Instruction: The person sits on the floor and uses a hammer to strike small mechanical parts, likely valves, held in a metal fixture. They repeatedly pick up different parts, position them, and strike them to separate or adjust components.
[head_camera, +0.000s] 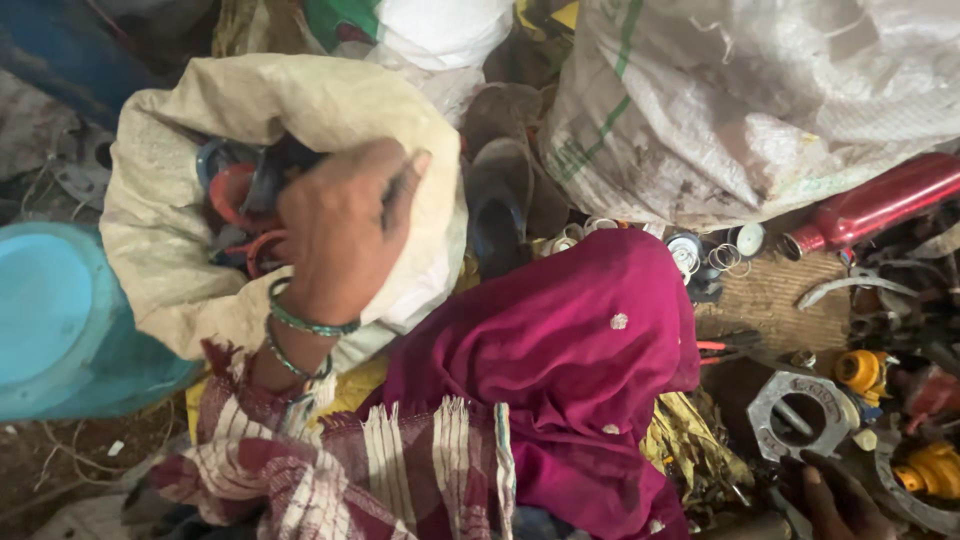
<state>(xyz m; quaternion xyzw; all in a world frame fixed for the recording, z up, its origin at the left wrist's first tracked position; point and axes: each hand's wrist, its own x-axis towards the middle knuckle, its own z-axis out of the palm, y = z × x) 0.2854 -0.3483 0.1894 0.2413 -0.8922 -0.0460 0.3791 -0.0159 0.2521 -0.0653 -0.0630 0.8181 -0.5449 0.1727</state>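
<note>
The left hand (340, 225) grips the rim of a cream sack (170, 250) holding red and blue rings (240, 195); the right hand (840, 500), lower right among metal scrap (800, 410), grip unclear.

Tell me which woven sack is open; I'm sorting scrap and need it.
The cream woven sack at left, its mouth held open by the left hand, showing red and blue scrap pieces. The white green-striped sack lies closed.
</note>
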